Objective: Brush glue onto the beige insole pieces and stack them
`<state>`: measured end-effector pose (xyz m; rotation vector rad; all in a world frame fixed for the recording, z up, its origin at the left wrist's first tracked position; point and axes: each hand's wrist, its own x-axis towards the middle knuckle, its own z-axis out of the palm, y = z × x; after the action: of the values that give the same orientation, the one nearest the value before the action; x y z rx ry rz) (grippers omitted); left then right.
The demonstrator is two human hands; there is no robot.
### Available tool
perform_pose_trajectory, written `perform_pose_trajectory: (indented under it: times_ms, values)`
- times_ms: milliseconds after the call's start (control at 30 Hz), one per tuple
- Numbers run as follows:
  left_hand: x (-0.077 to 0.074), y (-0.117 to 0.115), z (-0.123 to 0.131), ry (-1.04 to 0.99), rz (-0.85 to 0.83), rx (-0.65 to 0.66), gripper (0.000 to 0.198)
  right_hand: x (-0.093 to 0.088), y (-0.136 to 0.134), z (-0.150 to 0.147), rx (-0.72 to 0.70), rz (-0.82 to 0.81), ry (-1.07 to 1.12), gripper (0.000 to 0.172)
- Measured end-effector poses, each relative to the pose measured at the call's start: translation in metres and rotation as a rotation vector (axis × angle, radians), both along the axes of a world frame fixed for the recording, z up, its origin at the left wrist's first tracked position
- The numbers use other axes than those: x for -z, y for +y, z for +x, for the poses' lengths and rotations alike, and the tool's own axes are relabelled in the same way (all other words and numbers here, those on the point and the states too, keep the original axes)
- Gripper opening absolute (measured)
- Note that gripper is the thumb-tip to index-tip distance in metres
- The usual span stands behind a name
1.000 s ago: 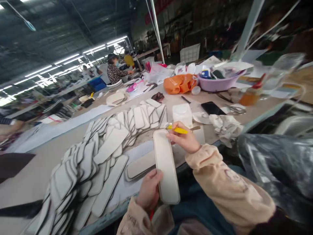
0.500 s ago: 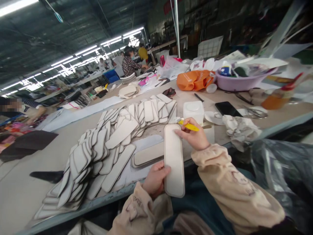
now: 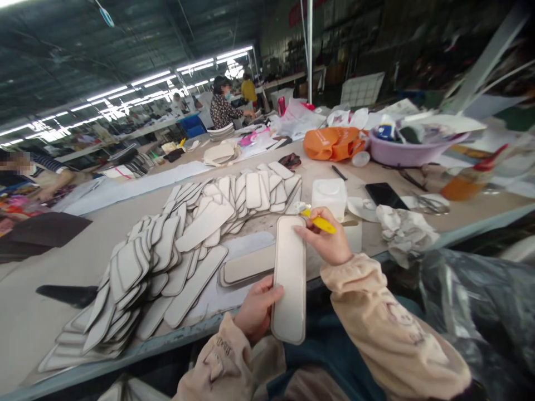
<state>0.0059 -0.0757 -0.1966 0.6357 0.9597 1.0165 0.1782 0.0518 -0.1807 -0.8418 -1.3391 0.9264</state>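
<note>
My left hand (image 3: 259,307) is closed on the left edge of a long pale panel (image 3: 289,278) with rounded corners and a darker rim, thumb across its face. The panel stands nearly upright over the table's front edge. My right hand (image 3: 328,239) is closed around a small yellow-handled brush (image 3: 322,224), whose whitish head points left above the panel's top. Its thumb touches the panel's upper right corner. Left of my hands, a short stack of similar panels (image 3: 246,266) lies on the table, and a big heap of pale pieces (image 3: 163,245) spreads beyond it.
Behind my right hand stands a white plastic container (image 3: 329,196). Further right are a black phone (image 3: 385,196), crumpled paper (image 3: 403,228), a bottle of amber liquid (image 3: 468,181) and a purple basin (image 3: 401,149). An orange bag (image 3: 333,143) lies behind. A co-worker (image 3: 223,106) sits farther back.
The camera view has tilted slightly, shifting the near table and my hands a little left in the picture. Both hands keep their holds on the panel and the brush.
</note>
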Motion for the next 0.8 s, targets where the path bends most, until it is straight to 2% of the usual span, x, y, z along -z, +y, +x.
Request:
perform_pose_trajectory:
  times_ms: [400,800]
  values:
    - [0.004,0.013,0.004,0.075,0.012,-0.042,0.033,-0.003,-0.001,-0.005,0.013,-0.027,0.042,0.035]
    - [-0.005,0.025,0.004,0.044,-0.003,-0.069,0.033,-0.007,0.007,-0.007,0.056,-0.001,-0.032,0.03]
